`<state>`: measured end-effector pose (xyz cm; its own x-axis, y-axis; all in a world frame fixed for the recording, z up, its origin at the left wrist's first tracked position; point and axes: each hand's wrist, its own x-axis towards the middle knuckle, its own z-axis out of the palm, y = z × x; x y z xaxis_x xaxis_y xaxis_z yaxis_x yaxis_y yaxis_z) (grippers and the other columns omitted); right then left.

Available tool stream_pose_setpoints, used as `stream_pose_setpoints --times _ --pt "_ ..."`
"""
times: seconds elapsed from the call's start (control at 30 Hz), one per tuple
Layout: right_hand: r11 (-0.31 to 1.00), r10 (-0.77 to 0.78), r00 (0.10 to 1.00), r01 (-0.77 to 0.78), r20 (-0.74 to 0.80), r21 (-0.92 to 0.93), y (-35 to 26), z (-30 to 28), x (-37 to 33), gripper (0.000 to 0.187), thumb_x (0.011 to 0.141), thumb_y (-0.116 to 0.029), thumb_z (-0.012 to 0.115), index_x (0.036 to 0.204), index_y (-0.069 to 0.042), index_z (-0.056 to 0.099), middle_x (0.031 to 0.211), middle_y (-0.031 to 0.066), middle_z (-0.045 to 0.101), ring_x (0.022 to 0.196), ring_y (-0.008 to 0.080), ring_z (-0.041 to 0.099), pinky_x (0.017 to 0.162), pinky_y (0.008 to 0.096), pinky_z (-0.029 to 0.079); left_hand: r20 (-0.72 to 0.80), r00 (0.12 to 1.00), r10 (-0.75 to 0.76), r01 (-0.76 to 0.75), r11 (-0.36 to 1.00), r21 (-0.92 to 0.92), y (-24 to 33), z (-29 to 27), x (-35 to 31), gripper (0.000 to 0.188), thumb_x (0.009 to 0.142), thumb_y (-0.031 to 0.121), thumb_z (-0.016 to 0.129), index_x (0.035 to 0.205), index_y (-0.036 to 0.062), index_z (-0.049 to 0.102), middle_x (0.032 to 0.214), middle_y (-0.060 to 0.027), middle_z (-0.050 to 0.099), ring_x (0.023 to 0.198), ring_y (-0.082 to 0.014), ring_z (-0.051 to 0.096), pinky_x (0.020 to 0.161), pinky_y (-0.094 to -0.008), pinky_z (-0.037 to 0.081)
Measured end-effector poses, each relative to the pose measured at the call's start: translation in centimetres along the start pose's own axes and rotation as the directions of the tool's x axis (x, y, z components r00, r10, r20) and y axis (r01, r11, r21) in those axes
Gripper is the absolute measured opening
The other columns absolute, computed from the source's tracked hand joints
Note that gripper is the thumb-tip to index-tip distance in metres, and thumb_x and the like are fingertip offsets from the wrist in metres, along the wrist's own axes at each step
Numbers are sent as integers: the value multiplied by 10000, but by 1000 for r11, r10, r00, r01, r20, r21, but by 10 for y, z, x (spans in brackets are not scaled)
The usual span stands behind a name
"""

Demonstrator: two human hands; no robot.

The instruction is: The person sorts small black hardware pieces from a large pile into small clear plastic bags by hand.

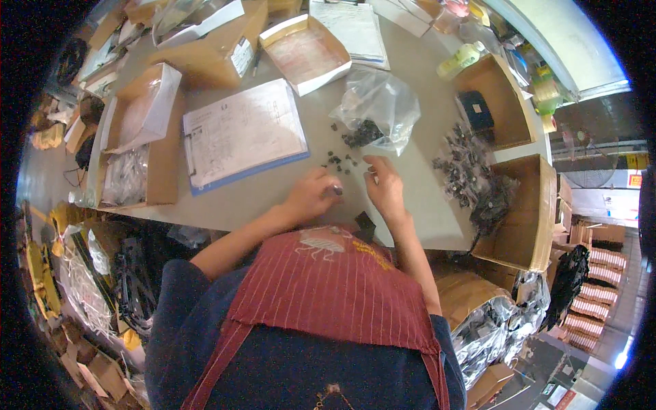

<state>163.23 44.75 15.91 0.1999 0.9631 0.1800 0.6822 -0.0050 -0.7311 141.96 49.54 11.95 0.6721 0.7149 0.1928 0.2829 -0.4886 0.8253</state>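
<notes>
My left hand [313,195] is closed over the table near its front edge, with a small dark part [337,191] at its fingertips. Just to the right, my right hand [386,184] has bent fingers, thumb and forefinger a little apart, and nothing visible between them. Beyond both hands, several small black parts [336,161] lie loose on the grey table [256,195]. A larger heap of black parts [363,133] spills at the mouth of a clear plastic bag [383,99]. The exact shape of the parts is too small to tell.
A clipboard with papers [242,133] lies to the left, beside an open carton [137,137]. Farther back is a shallow white box [305,51]. On the right are bagged black parts [471,171], an open cardboard box [523,212] and a dark case [475,111].
</notes>
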Motion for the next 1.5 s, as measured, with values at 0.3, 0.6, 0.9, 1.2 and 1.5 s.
stream_pose_setpoints --times 0.3,0.6,0.9,1.2,1.5 --pt "940 -242 949 281 201 -194 16 27 5 275 788 -32 614 1056 -63 667 1096 178 633 996 403 613 833 459 518 -69 996 53 -49 997 65 -1 1 -1 231 785 220 757 972 139 648 919 -114 596 905 -328 606 755 -427 503" --pt "946 -276 946 236 170 221 -38 -11 -9 233 797 15 654 1017 -48 698 1005 153 677 889 332 668 742 382 538 -104 994 24 -23 1000 19 -7 10 -1 225 777 174 754 968 114 650 936 -126 605 935 -345 603 796 -438 498" --pt "951 -262 965 256 -12 -173 26 22 23 225 826 -12 622 1035 -58 692 1035 138 670 863 344 651 752 388 532 -13 997 -69 68 994 -83 -1 1 0 218 765 169 777 923 86 652 924 -127 612 918 -336 602 797 -428 493" --pt "938 -263 941 301 212 -172 12 41 11 291 793 -62 626 1083 -71 647 995 150 635 953 373 612 789 447 521 -91 990 -111 109 994 -25 -4 -8 -12 245 783 175 755 999 92 675 946 -117 623 878 -305 619 773 -392 506" --pt "915 -376 915 343 146 211 -40 10 6 203 814 -54 662 1016 -65 688 976 157 655 895 360 648 749 407 532 -118 989 -94 100 994 46 -1 -9 -8 239 779 147 749 987 66 663 960 -125 613 885 -306 628 787 -410 510"
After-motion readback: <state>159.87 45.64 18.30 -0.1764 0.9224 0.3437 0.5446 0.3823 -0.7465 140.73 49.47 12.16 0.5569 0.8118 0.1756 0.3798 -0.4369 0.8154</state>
